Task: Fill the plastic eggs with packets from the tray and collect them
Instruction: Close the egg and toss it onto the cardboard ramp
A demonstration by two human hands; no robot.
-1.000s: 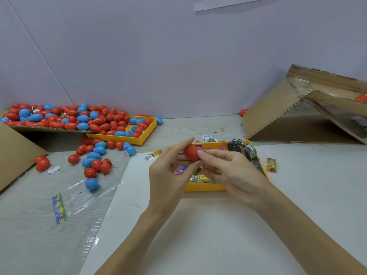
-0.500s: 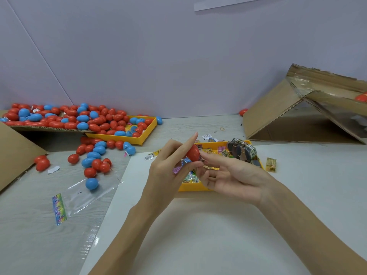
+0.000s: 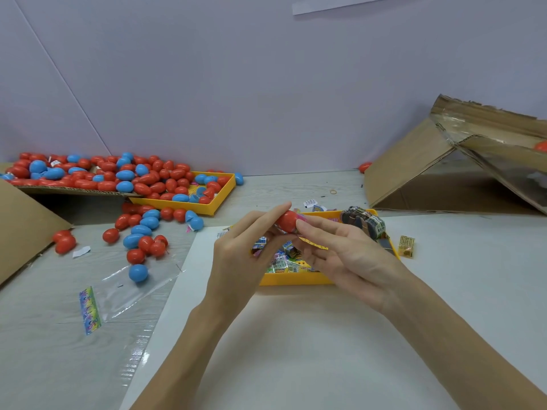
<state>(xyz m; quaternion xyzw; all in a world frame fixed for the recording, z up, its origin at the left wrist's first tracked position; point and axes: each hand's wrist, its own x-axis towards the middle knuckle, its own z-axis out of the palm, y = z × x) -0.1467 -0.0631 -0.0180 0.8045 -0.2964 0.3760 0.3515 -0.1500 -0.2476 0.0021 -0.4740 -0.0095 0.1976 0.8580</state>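
2 hands pinch 1 red egg (image 3: 286, 221): left hand (image 3: 239, 261), right hand (image 3: 340, 253), seemingly fingertips only.

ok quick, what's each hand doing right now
Left hand: pinching the red egg at its fingertips.
Right hand: fingertips on the same egg; a yellow packet lies against its fingers.
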